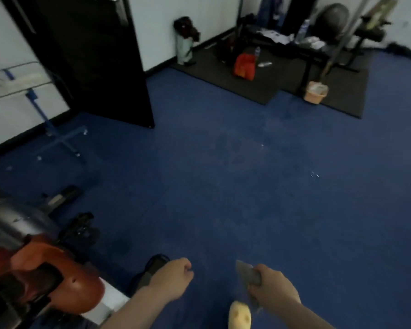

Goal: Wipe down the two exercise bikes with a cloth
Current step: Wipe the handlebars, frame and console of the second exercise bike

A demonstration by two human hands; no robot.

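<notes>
Head view — right hand (274,289) grips grey cloth (248,273) | left hand (173,279) curled into a fist, holding nothing

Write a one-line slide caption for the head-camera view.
Right hand grips a grey cloth and left hand is curled empty above the blue floor, orange exercise bike at lower left.

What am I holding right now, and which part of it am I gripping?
The right hand grips the grey cloth around its middle, one end poking forward. The left hand is curled with nothing visible in it.
</notes>
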